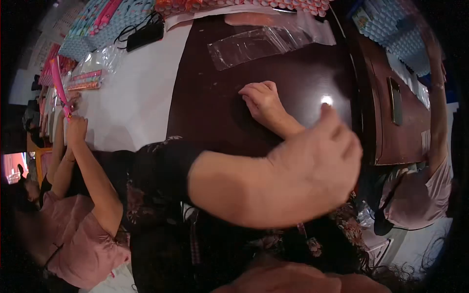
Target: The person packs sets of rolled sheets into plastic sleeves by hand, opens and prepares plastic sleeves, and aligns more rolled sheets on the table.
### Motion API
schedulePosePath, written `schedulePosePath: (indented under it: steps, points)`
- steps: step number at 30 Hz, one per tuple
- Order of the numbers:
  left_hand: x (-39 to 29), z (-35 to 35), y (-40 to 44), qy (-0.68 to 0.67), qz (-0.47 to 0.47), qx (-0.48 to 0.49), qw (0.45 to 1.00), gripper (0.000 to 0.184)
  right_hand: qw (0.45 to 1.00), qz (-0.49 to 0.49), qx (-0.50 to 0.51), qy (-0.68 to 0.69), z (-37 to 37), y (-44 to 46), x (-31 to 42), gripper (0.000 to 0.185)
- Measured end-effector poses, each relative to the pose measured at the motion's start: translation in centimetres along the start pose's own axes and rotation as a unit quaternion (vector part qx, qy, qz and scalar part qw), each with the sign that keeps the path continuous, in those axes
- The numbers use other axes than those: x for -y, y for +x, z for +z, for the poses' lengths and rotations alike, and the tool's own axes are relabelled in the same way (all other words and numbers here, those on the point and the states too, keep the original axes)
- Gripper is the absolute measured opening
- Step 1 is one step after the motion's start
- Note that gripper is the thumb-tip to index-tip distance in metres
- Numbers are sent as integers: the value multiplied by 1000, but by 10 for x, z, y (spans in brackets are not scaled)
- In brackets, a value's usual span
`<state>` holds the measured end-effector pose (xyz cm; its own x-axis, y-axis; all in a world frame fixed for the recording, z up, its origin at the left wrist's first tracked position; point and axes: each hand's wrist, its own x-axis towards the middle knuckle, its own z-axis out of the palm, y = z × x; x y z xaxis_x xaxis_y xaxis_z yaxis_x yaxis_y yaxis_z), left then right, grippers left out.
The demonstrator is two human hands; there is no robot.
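My left arm, in a black sleeve, reaches across from the left. My left hand (320,163) is close to the camera, in front of my right forearm. Its fingers are curled in, slightly blurred, and no object shows in them. Beyond it, my right hand (264,101) rests low over the dark brown table (210,105), its fingers bent inward and nothing visible in them. Clear plastic bags (259,45) lie flat on the table past my right hand. Whether my left hand touches my right forearm cannot be made out.
A white sheet (141,78) covers the table's left part, with a black phone (145,37) and cable. Stacked patterned rolls (117,24) line the back. At left a person in pink holds a pink roll (59,83). Another person reaches at right, near a phone (395,101).
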<state>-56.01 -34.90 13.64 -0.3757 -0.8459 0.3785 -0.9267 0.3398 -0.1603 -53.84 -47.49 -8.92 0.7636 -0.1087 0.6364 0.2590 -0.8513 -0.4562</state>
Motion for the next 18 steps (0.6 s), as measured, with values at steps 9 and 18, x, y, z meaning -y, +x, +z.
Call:
schedulePosePath:
  steps: [9,18]
  points:
    - [156,190,-131,4,-500,-19,866,57,999,13,17,-24,-9,4,-9,14]
    - [196,225,-149,48,-549,-27,834,22,998,64,-6,-22,-21,14,-23,11]
